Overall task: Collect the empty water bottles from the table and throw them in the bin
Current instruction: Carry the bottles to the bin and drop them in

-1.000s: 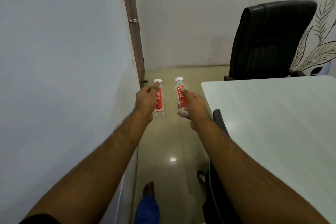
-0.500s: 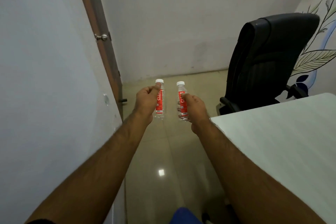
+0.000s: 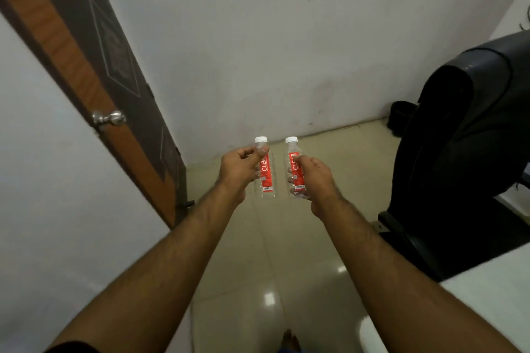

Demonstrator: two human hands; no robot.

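I hold two small clear water bottles with red labels and white caps, both upright and side by side above the floor. My left hand (image 3: 239, 167) is shut on the left bottle (image 3: 266, 172), thumb near its neck. My right hand (image 3: 314, 178) is shut on the right bottle (image 3: 295, 172), fingers wrapped around its lower half. Both arms reach forward. A dark round bin (image 3: 400, 117) stands on the floor at the far wall, partly hidden behind the chair.
A wooden door (image 3: 94, 66) with a metal knob (image 3: 110, 118) stands open on the left beside a white wall. A black office chair (image 3: 464, 157) fills the right side. The white table's corner (image 3: 487, 304) is at lower right. Shiny beige floor tiles lie ahead.
I have walked forward along the passage: the door, far wall and chair are closer and the table has slid to the lower right. The bin has come into view. Both hands hold their bottles as before.
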